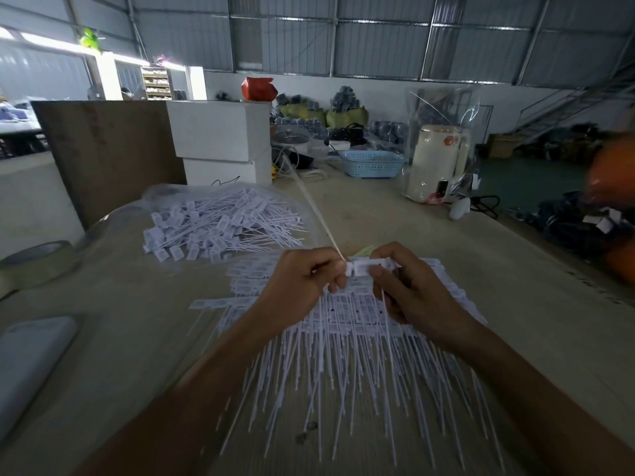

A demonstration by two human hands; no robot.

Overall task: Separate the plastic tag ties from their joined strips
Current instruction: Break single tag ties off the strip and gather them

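My left hand pinches one white tag tie at its head, and its long tail points up and away over the table. My right hand pinches the joined strip of tag heads right beside it; the two hands almost touch. Under both hands lies a big stack of joined tag tie strips, tails pointing toward me. A heap of separated tag ties lies on clear plastic at the left, further away.
A tape roll and a pale flat case sit at the table's left. White boxes, a blue basket and a bagged cream kettle stand behind. A brown board leans at back left.
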